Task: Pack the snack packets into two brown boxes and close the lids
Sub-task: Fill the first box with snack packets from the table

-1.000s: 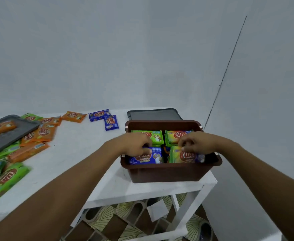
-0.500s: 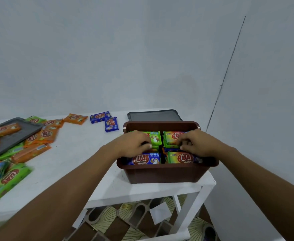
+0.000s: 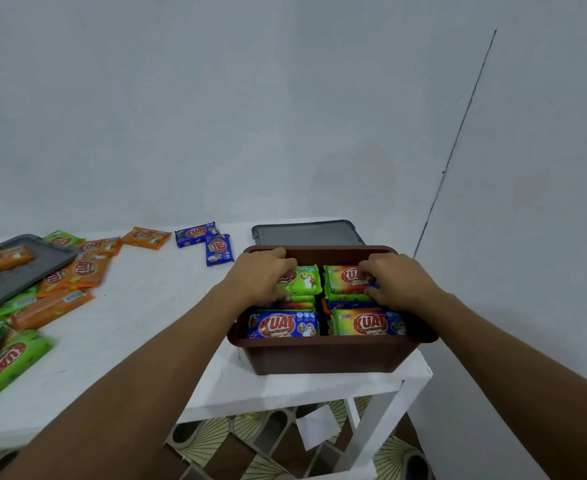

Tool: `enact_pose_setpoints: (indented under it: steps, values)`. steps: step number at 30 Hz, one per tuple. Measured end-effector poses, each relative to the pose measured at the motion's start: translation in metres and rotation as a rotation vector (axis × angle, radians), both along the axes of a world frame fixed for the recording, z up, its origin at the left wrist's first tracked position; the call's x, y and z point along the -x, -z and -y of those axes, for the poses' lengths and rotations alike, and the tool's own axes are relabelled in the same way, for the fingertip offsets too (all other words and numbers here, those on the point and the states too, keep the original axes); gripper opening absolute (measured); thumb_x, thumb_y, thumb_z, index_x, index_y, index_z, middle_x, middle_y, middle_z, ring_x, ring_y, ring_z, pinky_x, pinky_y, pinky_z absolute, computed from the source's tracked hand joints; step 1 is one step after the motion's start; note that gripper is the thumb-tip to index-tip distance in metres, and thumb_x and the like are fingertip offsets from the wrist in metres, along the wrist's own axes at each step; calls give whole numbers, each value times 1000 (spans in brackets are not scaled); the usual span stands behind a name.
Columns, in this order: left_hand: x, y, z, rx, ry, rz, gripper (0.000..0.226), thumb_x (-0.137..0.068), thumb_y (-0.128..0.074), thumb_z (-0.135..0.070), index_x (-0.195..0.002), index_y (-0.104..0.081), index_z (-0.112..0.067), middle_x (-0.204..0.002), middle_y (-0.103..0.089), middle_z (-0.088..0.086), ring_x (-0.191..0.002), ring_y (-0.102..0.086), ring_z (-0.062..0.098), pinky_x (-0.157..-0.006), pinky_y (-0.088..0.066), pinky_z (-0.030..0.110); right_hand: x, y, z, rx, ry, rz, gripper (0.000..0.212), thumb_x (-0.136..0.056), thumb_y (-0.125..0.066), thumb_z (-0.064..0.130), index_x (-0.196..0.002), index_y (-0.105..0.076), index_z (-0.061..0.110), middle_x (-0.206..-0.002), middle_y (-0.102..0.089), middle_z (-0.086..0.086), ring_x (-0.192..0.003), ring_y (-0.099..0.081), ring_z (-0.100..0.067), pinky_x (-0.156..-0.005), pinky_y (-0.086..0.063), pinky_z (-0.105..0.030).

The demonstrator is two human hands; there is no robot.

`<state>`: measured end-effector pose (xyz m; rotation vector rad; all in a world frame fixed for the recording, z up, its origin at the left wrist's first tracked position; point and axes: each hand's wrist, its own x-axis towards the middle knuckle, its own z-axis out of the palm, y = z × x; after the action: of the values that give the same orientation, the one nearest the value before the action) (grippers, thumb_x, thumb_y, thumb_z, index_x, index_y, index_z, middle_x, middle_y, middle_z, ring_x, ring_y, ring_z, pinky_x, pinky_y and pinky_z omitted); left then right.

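Four glossy foil snack packets are showing face-up in the brown box, a smooth rectangular plastic tub sitting at the right end of the white tabletop. I am watching the left hand curling its fingers over the rear-left green packet, while the right hand is pinching the rear-right packet. Both hands are hiding part of the stacks. A flat grey lid is lying just behind the box. Loose orange packets, two blue packets and a grey tray are lying further left.
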<state>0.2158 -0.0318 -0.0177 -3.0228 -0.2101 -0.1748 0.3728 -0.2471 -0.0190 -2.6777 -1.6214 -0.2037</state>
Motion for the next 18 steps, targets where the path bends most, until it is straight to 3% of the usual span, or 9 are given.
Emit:
enact_pose_setpoints:
  steps: [5, 10, 18]
  values:
    - [2, 5, -1, 60, -63, 50, 50, -79, -70, -54, -116, -53, -25, -110, -54, -6, -98, -56, 14, -68, -40, 27, 0, 5, 2, -135, 25, -130, 27, -85, -68, 35, -110, -62, 26, -106, -64, 9, -94, -59, -11, -74, -47, -24]
    - [11, 5, -3, 96, -77, 35, 56, -79, -72, -50, -123, -52, -22, -116, -54, -2, -102, -54, 15, -74, -40, 24, 7, 3, 4, -282, 68, -288, 20, -84, -71, 30, -104, -67, 25, -87, -67, 13, -84, -61, -6, -77, -52, -26]
    - [35, 10, -11, 143, -127, 38, 70, -75, -72, -57, -130, -48, -23, -122, -54, -2, -108, -54, 14, -83, -44, 25, 19, 3, -8, -307, 28, -312, 15, -86, -69, 30, -101, -67, 27, -88, -69, 12, -82, -61, -6, -75, -51, -23]
